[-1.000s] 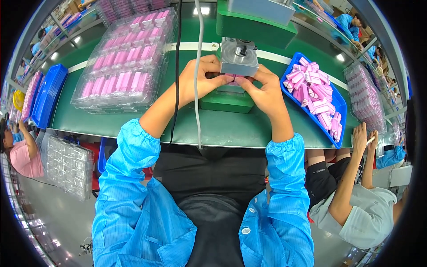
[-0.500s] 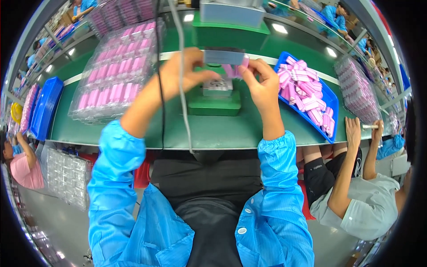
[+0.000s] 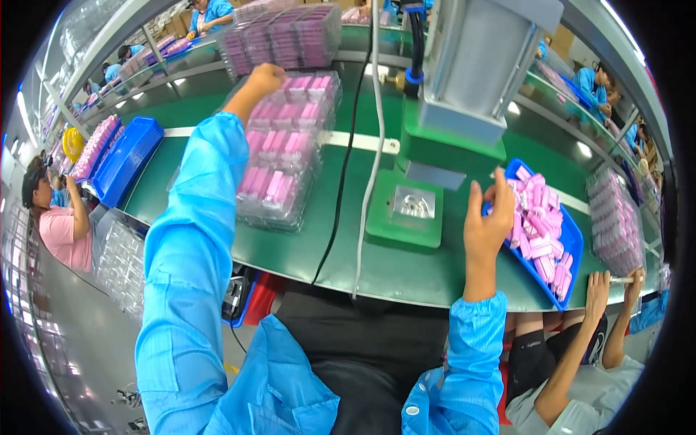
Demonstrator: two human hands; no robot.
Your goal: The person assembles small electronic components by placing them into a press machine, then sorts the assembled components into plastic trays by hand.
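Note:
My left hand [image 3: 265,81] is stretched out over the far left part of a clear plastic tray [image 3: 286,221], its fingers curled together. Whatever they hold, if anything, is hidden. Rows of pink, block-shaped pieces [image 3: 267,183] fill the tray's pockets. My right hand [image 3: 487,217] is raised beside a blue bin [image 3: 573,239], with thumb and fingers apart and nothing visible between them. Loose pink pieces [image 3: 538,217] are heaped in that bin. Between my hands, a metal fixture [image 3: 414,204] on a green base [image 3: 403,230] sits under a grey press head [image 3: 464,119].
Black [image 3: 346,174] and white [image 3: 377,138] cables hang in front of the bench. Stacked filled trays [image 3: 279,40] stand at the back left; another stack [image 3: 615,217] is at right. An empty blue bin [image 3: 130,163] lies far left. A co-worker's hands [image 3: 612,290] are at the right edge.
My left hand has moved from the press fixture to the tray at the left. My right hand has left the fixture, where it held pink pieces, and is near the blue bin. The view has shifted.

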